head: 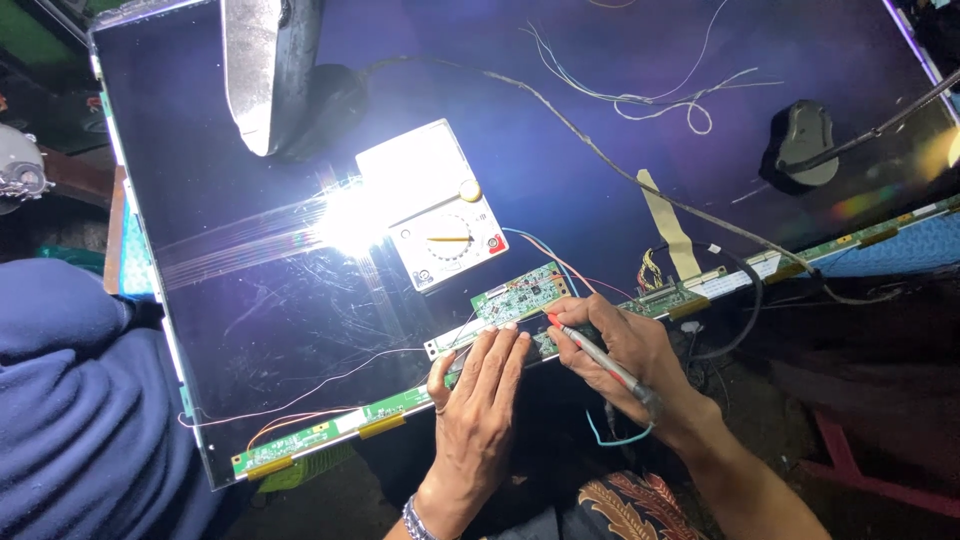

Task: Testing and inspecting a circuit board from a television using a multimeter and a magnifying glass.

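Note:
My right hand (625, 355) grips a red-tipped grey test probe (598, 356) like a pen, its tip resting on the long green circuit strip (400, 405) along the near edge of a large dark display panel (560, 150). My left hand (480, 395) lies flat beside it, fingertips pressing on the strip just below a small green circuit board (520, 293). A white analogue meter (440, 215) with a yellow dial knob lies on the panel behind the board, partly washed out by glare.
A lamp head (265, 70) hangs over the panel and throws a bright reflection. Thin loose wires (650, 100) trail across the glass. A dark rounded object (800, 145) sits at the right. Blue cloth (70, 400) fills the lower left.

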